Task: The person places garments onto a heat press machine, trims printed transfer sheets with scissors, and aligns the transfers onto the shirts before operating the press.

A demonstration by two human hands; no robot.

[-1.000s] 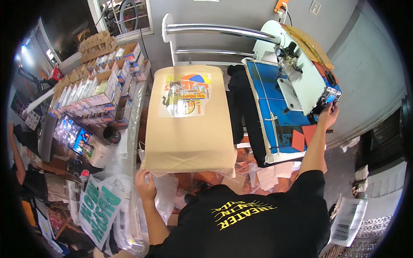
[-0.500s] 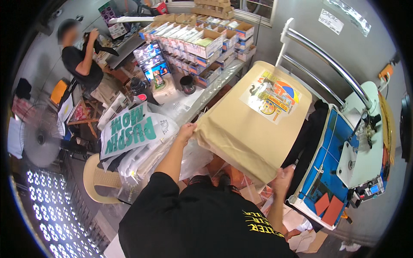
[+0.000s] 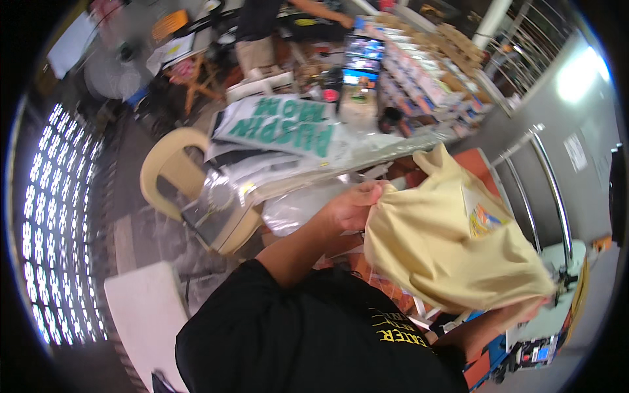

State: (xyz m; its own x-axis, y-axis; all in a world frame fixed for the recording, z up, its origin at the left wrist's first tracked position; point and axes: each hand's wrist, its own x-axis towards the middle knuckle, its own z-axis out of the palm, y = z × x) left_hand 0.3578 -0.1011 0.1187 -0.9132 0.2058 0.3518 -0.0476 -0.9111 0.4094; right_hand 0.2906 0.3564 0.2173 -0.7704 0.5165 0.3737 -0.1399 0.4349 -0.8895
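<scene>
A tan T-shirt (image 3: 439, 242) hangs bunched and creased between my two hands, in front of me to the right. My left hand (image 3: 357, 206) pinches its left edge. At the shirt's lower right corner my right hand (image 3: 524, 312) grips the cloth, with its fingers partly hidden by the fabric. Part of a colourful printed graphic (image 3: 486, 219) shows among the folds. Behind the shirt a flat reddish board (image 3: 479, 168) is partly visible.
A heat press (image 3: 560, 275) and chrome rails (image 3: 553, 183) stand at the right. Leftward are a beige chair (image 3: 175, 164), a white tabletop (image 3: 141, 314), and plastic-covered sheets with green lettering (image 3: 275, 124). Beyond them are a lit screen (image 3: 362, 62), stacked boxes (image 3: 426, 72) and a person (image 3: 259, 33).
The T-shirt has come up off the board where it lay stretched flat, and is now gathered in both hands. My view has swung left, and the person's arm now reaches toward the boxes.
</scene>
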